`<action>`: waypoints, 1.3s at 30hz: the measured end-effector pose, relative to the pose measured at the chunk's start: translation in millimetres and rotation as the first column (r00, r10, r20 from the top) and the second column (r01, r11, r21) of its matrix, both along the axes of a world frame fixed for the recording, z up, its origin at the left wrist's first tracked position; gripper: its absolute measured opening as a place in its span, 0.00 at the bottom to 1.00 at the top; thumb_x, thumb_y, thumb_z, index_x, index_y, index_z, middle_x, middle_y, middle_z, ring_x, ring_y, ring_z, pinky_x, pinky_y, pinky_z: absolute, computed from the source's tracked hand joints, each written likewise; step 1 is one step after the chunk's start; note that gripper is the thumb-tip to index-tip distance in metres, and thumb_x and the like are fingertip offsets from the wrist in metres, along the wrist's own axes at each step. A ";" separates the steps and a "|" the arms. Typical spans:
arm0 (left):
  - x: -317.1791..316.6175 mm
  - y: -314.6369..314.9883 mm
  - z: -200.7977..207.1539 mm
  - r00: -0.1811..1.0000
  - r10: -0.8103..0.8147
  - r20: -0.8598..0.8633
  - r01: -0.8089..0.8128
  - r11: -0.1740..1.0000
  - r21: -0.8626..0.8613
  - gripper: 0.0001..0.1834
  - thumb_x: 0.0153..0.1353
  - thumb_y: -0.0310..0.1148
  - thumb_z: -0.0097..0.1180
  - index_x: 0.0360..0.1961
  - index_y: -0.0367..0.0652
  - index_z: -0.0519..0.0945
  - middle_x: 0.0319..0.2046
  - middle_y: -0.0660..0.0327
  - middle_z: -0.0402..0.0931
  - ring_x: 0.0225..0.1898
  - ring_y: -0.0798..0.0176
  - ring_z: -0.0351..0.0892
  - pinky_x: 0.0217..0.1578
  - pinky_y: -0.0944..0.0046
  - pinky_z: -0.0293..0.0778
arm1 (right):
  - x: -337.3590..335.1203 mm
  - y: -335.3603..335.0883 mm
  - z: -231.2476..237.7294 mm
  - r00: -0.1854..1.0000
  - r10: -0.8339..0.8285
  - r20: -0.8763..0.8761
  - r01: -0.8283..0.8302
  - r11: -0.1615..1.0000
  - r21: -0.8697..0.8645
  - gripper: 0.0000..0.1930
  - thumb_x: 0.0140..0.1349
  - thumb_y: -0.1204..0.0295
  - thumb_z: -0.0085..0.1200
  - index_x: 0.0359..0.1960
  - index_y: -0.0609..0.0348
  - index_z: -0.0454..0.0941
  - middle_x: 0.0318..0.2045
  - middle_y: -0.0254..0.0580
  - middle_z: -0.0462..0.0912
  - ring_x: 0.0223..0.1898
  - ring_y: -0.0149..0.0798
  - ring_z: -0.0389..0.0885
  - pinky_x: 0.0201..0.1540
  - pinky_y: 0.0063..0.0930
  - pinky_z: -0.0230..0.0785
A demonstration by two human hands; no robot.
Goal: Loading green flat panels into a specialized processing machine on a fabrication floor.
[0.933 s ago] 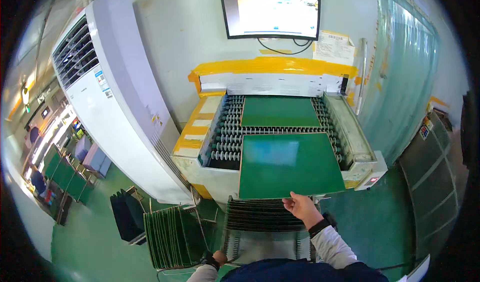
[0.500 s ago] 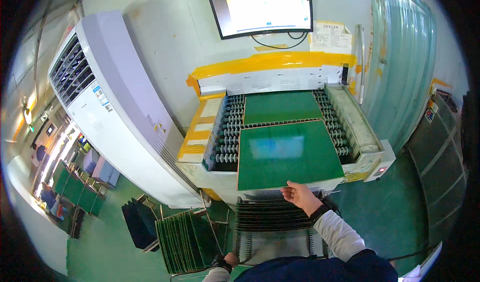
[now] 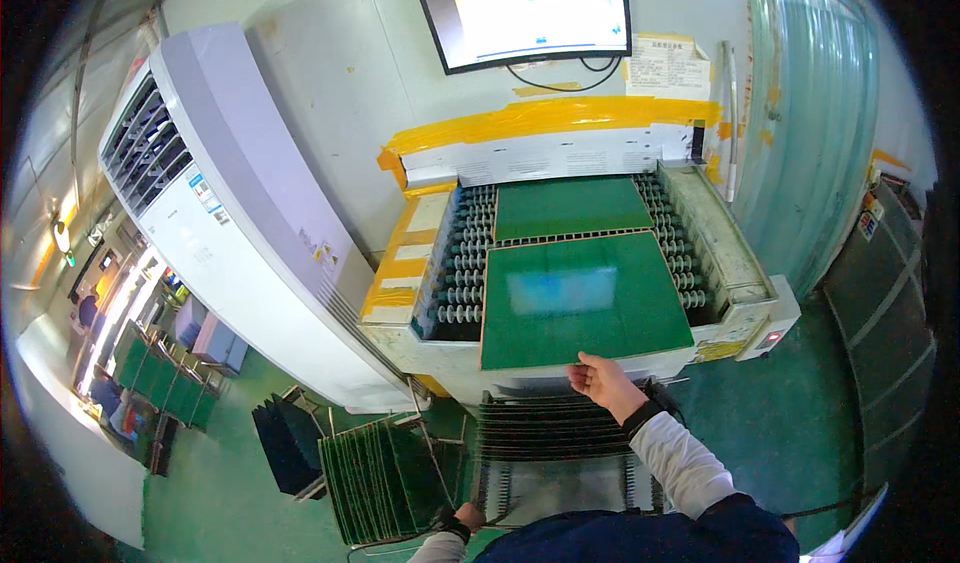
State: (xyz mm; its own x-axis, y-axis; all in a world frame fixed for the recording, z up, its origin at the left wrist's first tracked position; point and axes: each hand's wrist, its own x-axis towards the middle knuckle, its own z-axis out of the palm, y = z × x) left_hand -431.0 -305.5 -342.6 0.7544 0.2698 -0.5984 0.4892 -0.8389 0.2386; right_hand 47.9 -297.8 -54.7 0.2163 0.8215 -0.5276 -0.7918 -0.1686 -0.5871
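A large green panel (image 3: 590,328) lies flat on the rollers, its near end reaching over the machine's front edge. My right hand (image 3: 606,381) is at the middle of that near edge, fingers closed in a pinch on it. Farther in lies a second green panel (image 3: 570,208), with a narrow gap between the two. Low in the view, my left hand (image 3: 467,516) is closed beside the near corner of a rack (image 3: 545,433) holding several dark panels. What its fingers hold is hidden.
The roller conveyor machine (image 3: 735,243) stands against the wall. Left of my legs is a wire rack of upright green panels (image 3: 385,483), with dark panels (image 3: 285,448) behind it. A tall white air conditioner (image 3: 240,213) stands left; a screen (image 3: 525,18) hangs above. People work far left.
Both green panels have shifted slightly inward along the rollers, and the gap between them shows more. My right hand has stayed at the near edge. My left hand remains beside the rack.
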 end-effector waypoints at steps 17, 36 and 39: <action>5.4 -2.4 16.8 0.751 0.649 -0.125 -0.657 0.713 -0.246 0.11 0.54 0.31 0.54 0.26 0.31 0.81 0.22 0.49 0.81 0.22 0.53 0.83 0.23 0.56 0.78 | -0.5 15.8 0.7 1.000 -0.021 -0.023 0.023 0.997 0.073 0.13 0.66 0.62 0.55 0.37 0.60 0.74 0.35 0.48 0.82 0.35 0.41 0.79 0.39 0.36 0.73; 16.6 -4.5 50.6 0.732 0.651 -0.200 -0.679 0.678 -0.281 0.15 0.53 0.39 0.59 0.23 0.35 0.80 0.16 0.55 0.75 0.17 0.56 0.76 0.19 0.57 0.71 | 7.7 22.8 -9.1 0.999 -0.048 -0.022 0.050 0.996 0.074 0.13 0.65 0.63 0.57 0.39 0.60 0.72 0.37 0.48 0.81 0.37 0.41 0.79 0.40 0.37 0.73; 18.4 -22.5 54.0 0.634 0.758 -0.157 -0.773 0.612 -0.165 0.22 0.54 0.50 0.62 0.21 0.39 0.78 0.12 0.59 0.71 0.15 0.55 0.72 0.19 0.54 0.67 | 4.7 22.9 -5.0 1.000 0.009 -0.004 -0.008 0.998 0.055 0.14 0.65 0.62 0.57 0.38 0.60 0.74 0.37 0.47 0.82 0.36 0.40 0.80 0.39 0.35 0.74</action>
State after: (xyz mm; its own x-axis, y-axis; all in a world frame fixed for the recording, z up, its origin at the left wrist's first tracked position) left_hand -412.7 -328.0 -288.6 0.2868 0.6016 -0.7455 0.9516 -0.0893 0.2940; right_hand 52.6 -274.8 -59.7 0.2069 0.8512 -0.4824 -0.7931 -0.1429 -0.5921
